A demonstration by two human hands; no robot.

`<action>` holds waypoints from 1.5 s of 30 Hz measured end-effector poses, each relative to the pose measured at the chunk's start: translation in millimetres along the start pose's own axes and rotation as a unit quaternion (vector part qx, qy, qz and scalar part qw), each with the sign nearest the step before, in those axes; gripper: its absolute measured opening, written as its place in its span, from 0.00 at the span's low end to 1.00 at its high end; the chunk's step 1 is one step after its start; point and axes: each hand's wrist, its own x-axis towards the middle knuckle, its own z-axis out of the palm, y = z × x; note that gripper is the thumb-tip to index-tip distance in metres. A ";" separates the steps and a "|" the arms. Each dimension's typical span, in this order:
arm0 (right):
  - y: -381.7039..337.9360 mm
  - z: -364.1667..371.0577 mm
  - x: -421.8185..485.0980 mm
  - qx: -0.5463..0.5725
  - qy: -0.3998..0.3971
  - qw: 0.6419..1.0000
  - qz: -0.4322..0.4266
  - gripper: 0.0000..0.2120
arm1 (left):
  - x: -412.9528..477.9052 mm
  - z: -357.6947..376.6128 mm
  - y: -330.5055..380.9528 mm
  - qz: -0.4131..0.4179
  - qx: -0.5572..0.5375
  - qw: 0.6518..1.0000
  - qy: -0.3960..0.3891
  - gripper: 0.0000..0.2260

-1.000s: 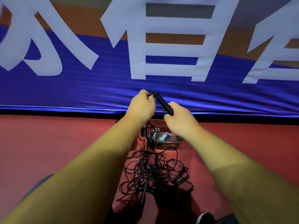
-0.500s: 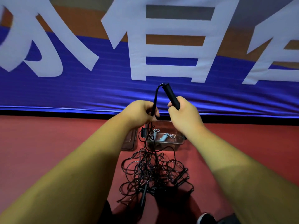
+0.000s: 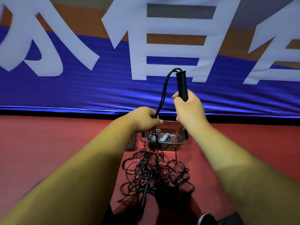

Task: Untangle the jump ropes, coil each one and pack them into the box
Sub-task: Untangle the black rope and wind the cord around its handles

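A single wide-angle view from the person's head; it faces forward and down, close over the left hand (image 3: 144, 119) and right hand (image 3: 190, 111), toward the red floor (image 3: 48, 143) and blue banner (image 3: 81, 95).

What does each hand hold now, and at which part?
The right hand grips the two black handles at their lower end. The left hand pinches the cords running down from the handle tops.

- A red floor (image 3: 48, 143) spreads across the lower half.
- A blue and orange banner (image 3: 97, 95) with large white characters fills the back.
- A black strip (image 3: 65, 113) runs under the banner.
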 end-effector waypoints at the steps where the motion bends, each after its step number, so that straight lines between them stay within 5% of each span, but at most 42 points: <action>1: 0.0 -0.6 0.2 0.002 -0.003 1.000 0.004 0.08 | 0.3 -1.6 1.3 0.004 -0.030 1.000 0.003 0.11; 8: 2.4 -5.3 1.2 -0.045 -0.047 0.998 -0.007 0.09 | 1.4 -13.8 10.7 0.033 -0.317 0.947 0.029 0.08; 19: 12.9 -4.8 7.1 0.103 -0.151 0.980 0.077 0.11 | -13.5 -23.7 16.8 0.032 -0.385 0.922 -0.041 0.10; 26: 18.6 -4.2 4.4 0.147 -0.271 0.949 0.067 0.17 | -15.5 -29.5 18.0 0.099 -0.346 0.933 0.018 0.09; 31: 19.9 -1.9 6.1 0.140 -0.256 0.953 0.086 0.11 | -14.0 -32.5 17.4 0.095 -0.337 0.937 0.016 0.09; 38: 21.0 -0.9 2.4 0.084 -0.250 0.962 0.070 0.05 | -11.5 -34.8 22.4 0.089 -0.519 0.850 0.020 0.08; 45: 21.7 0.5 1.2 0.100 -0.267 0.957 0.056 0.11 | -13.6 -31.1 22.4 0.077 -0.558 0.827 0.008 0.07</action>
